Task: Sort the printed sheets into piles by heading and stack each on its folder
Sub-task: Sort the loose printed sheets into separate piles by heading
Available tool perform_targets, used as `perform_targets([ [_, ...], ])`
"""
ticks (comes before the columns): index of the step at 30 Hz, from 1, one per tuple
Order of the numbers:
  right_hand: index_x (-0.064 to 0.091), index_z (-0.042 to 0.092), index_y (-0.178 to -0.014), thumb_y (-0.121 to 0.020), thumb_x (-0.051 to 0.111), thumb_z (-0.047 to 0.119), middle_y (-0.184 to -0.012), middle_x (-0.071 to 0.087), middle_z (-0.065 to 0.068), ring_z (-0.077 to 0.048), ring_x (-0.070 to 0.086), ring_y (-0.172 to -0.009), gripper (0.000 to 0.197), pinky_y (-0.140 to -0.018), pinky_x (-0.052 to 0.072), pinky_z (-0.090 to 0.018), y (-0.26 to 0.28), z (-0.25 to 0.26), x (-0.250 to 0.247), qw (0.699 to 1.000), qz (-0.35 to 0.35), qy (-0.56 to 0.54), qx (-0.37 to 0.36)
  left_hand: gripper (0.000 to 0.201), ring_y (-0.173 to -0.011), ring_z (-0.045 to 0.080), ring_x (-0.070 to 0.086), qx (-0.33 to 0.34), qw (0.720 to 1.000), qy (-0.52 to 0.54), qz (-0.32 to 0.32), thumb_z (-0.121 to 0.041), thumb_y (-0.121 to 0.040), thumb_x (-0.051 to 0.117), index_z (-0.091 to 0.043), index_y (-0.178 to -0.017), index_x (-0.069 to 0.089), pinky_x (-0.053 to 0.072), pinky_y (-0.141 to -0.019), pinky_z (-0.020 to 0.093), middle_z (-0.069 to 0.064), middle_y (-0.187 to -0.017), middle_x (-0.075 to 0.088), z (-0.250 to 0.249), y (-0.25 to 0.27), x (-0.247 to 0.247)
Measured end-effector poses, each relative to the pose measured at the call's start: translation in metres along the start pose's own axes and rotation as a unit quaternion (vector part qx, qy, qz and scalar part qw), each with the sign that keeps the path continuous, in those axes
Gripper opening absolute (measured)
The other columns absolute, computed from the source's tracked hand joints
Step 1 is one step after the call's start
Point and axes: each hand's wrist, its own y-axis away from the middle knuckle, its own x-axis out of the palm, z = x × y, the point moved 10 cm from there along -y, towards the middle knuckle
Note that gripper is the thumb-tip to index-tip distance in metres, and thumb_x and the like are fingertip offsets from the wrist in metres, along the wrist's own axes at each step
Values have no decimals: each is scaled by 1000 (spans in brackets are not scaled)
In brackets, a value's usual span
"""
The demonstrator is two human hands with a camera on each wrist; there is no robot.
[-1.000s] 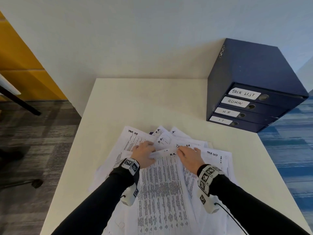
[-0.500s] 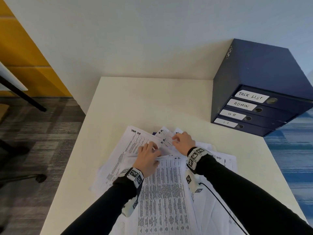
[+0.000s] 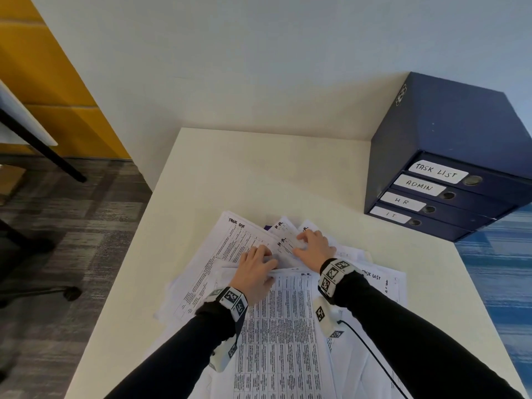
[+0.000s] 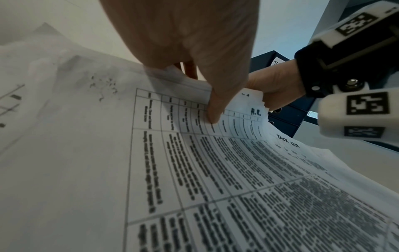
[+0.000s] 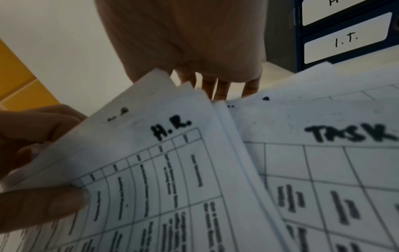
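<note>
A loose spread of printed sheets covers the near half of the table. On top lies a dense table sheet headed H.R.. My left hand pinches the top edge of a thin stack of H.R. sheets, thumb on top and fingers underneath. My right hand lies further back, its fingertips touching smaller H.R. sheets. Sheets headed TASK LIST lie at the left and right. The dark blue folders are stacked at the back right, labelled TASK LIST, ADMIN, HR and IT.
Bare cream table top stretches behind the sheets up to the wall. Left of the table edge is grey carpet with a dark chair base. A cable runs from my right wrist over the sheets.
My right hand left the top edge of the H.R. sheet and moved forward and left onto the smaller sheets at the back. My left hand kept its hold there.
</note>
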Motion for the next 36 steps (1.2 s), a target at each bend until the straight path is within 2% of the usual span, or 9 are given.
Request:
perform_targets([
  [4,51,28,-121,-83,54,30,-127,45,0,-20,41,-119,38,-98,28,-41,-2,-1,5,999,27,2,27,15,-111,23,38,1,1000,10,4,-27,-89,54,-16,-99,53,29,-96,35,3,-122,40,1,1,2],
  [11,55,29,-86,-81,61,23,-98,58,9,-17,52,-102,10,-87,24,-35,7,3,-1,995,-8,-96,22,16,-112,22,45,-22,998,63,1,-21,-87,59,-15,-102,57,35,-99,37,6,-138,31,9,4,2],
  [15,53,27,-74,-82,61,22,-85,63,13,-12,56,-92,13,-97,20,-37,25,7,-10,992,-36,-119,-34,39,-111,21,48,-51,994,98,16,-20,-83,59,-31,-120,56,38,-99,39,3,-152,17,18,-3,7],
  [17,57,27,-79,-85,57,24,-86,64,13,-10,55,-89,6,-102,19,-38,29,2,-10,990,-32,-132,-33,41,-119,21,41,-53,994,83,43,-23,-86,55,-33,-125,53,34,-101,37,-1,-145,30,19,-7,12],
  [20,56,31,-103,-93,43,25,-98,67,2,-18,56,-89,17,-100,30,-37,26,-8,-15,979,-37,-201,7,38,-110,19,41,-38,998,46,36,-27,-89,50,-33,-127,51,34,-92,32,-5,-126,46,18,-8,12],
  [23,48,31,-127,-96,39,28,-122,59,-4,-26,56,-106,33,-100,36,-38,14,-12,-16,985,-1,-165,45,33,-107,18,42,-29,998,45,17,-27,-91,49,-31,-124,52,34,-89,32,-6,-122,47,15,-4,10],
  [25,51,31,-125,-92,47,30,-129,55,-2,-26,55,-110,33,-101,39,-42,7,-10,-14,987,22,-150,53,30,-109,19,42,-27,999,44,12,-27,-91,50,-26,-121,53,34,-90,32,-5,-124,46,14,-3,10],
  [31,58,31,-89,-86,59,36,-101,67,6,-17,58,-88,6,-89,43,-33,11,-10,-25,992,-28,-114,40,29,-117,17,44,-27,997,72,7,-26,-90,54,-22,-118,57,33,-98,33,-2,-131,42,14,-3,7],
  [36,60,25,-106,-72,61,67,-106,61,3,-18,57,-97,54,-89,42,-36,10,-8,-8,985,67,-161,-5,26,-125,16,45,-32,995,89,15,-25,-89,57,-21,-114,60,32,-104,37,1,-146,28,14,-3,5],
])
